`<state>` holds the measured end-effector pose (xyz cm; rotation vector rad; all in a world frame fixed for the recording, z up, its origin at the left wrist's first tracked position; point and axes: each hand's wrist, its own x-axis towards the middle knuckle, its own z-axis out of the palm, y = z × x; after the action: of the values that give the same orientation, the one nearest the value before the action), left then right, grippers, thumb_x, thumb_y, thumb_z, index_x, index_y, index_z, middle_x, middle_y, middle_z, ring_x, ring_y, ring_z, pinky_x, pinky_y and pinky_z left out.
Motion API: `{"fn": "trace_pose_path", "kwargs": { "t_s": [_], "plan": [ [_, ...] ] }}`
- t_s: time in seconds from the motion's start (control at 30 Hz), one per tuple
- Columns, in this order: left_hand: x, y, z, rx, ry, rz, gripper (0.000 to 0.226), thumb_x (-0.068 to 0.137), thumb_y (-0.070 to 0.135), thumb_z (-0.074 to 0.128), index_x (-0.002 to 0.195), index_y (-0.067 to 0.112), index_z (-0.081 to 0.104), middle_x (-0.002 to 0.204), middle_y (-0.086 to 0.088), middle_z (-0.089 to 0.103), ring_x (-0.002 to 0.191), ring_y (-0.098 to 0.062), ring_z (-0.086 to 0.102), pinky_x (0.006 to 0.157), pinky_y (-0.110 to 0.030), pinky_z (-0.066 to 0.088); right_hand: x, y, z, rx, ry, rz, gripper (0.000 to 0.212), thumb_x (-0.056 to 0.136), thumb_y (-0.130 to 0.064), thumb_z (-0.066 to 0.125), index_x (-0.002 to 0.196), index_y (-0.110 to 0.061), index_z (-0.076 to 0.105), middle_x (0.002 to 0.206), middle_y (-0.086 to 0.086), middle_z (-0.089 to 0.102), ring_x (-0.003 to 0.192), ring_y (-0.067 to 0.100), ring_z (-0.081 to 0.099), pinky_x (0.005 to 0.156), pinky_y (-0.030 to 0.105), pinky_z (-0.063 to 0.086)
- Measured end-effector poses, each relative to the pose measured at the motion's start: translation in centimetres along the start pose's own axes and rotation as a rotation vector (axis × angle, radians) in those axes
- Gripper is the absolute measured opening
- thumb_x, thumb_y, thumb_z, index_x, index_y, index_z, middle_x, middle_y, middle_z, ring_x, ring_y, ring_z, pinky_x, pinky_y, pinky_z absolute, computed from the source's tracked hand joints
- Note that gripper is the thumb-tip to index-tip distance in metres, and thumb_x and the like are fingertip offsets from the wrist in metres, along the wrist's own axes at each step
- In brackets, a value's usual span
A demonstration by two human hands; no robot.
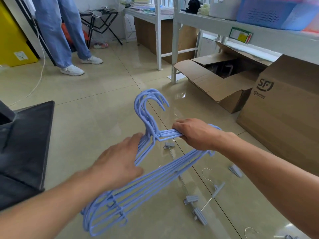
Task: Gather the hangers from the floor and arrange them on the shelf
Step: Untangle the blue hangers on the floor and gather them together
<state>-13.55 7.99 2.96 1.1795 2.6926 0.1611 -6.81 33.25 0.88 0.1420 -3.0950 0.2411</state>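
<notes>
Right hand [195, 133] grips blue hangers [151, 171] | left hand [119, 161] clasps same stack

On my feed the body is just two arms. The left hand [119, 163] and left forearm [51, 209] come in from the near left, bare skin all the way to the frame edge. The right hand [195, 133] and right forearm [267, 163] come in from the near right, equally bare; tendons ridge the back of that hand.
</notes>
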Motion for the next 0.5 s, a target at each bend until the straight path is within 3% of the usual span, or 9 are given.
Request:
{"fn": "trace_pose_path", "kwargs": {
  "t_s": [0.03, 0.1, 0.17, 0.33, 0.5],
  "plan": [
    [-0.2, 0.2, 0.7, 0.12, 0.087, -0.007, 0.082, 0.08, 0.038, 0.055, 0.148, 0.028, 0.01, 0.131, 0.002, 0.047, 0.109, -0.026, 0.057, 0.085, -0.037, 0.046, 0.0, 0.0, -0.1, 0.005, -0.008, 0.013, 0.007, 0.098, -0.016, 0.051, 0.097, -0.012, 0.057, 0.088, 0.007, 0.059, 0.076, 0.029, 0.052, 0.066, 0.039, 0.039],
    [0.2, 0.5, 1.3, 0.268, 0.203, 0.013, 0.078, 0.089, 0.023, 0.045, 0.151, 0.026, -0.003, 0.124, -0.001, 0.047, 0.103, -0.03, 0.058, 0.074, -0.039, 0.043, 0.0, -0.2, -0.2, 0.004, -0.032, 0.046, 0.01, 0.1, -0.019, 0.051, 0.094, -0.013, 0.055, 0.084, 0.004, 0.055, 0.074, 0.028, 0.049, 0.066, 0.039, 0.039],
    [1.2, 0.7, 1.1, 0.356, 0.199, 0.024, 0.08, 0.089, 0.012, 0.041, 0.151, 0.027, -0.008, 0.113, -0.002, 0.053, 0.097, -0.031, 0.061, 0.066, -0.037, 0.036, 0.0, -0.4, -0.1, -0.019, -0.057, 0.08, 0.013, 0.101, -0.021, 0.049, 0.093, -0.012, 0.054, 0.082, 0.002, 0.052, 0.073, 0.027, 0.048, 0.064, 0.037, 0.037],
    [2.7, 1.7, 0.6, 0.453, 0.117, 0.017, 0.078, 0.082, 0.003, 0.044, 0.149, 0.018, 0.006, 0.102, -0.004, 0.065, 0.093, -0.032, 0.064, 0.066, -0.034, 0.038, 0.3, -0.6, 0.1, -0.079, -0.093, 0.126, 0.01, 0.097, -0.009, 0.045, 0.099, -0.013, 0.054, 0.086, 0.002, 0.049, 0.073, 0.028, 0.05, 0.064, 0.04, 0.041],
    [5.2, 1.6, 0.2, 0.479, 0.101, 0.039, 0.068, 0.086, 0.0, 0.044, 0.147, 0.015, 0.018, 0.11, -0.004, 0.062, 0.099, -0.032, 0.064, 0.066, -0.035, 0.038, 0.9, 0.4, 0.4, -0.095, -0.153, 0.171, 0.015, 0.094, -0.002, 0.042, 0.093, -0.015, 0.048, 0.082, 0.0, 0.044, 0.072, 0.027, 0.05, 0.066, 0.039, 0.044]
  ]
}}
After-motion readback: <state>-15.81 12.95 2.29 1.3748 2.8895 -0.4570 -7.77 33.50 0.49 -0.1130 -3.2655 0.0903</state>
